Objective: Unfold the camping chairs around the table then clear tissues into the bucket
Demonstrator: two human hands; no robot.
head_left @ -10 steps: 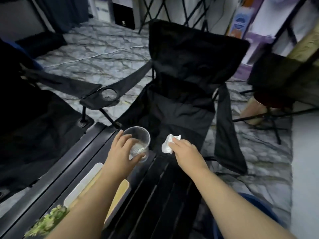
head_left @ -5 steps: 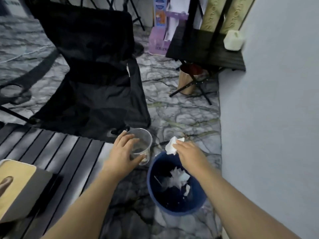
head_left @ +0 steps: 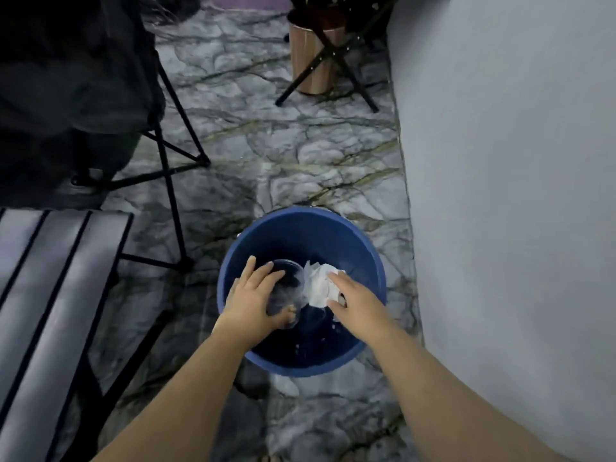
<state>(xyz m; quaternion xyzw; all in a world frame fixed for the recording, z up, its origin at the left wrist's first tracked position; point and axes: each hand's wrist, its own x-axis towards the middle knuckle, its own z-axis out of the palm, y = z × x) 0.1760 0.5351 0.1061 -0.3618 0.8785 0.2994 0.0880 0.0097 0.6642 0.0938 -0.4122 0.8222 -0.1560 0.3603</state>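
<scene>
Clearing is well advanced: at lower centre both hands are over the blue bucket (head_left: 301, 228), the left hand (head_left: 255, 300) gripping a clear cup (head_left: 286, 288), right-hand fingers (head_left: 336, 281) spread loosely over white tissues (head_left: 320, 285) inside; an unfolded chair (head_left: 76, 78) stands upper left.

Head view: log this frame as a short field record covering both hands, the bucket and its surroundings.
left hand: gripping a clear cup over the bucket
right hand: over the bucket, fingers spread, against white tissue; grip unclear
bucket: blue, on the marble floor beside the wall
bucket contents: tissue; small white bits lower down
table: slatted, left of the bucket
chair: black, unfolded, behind the table
background: copper bin behind crossed black legs
</scene>
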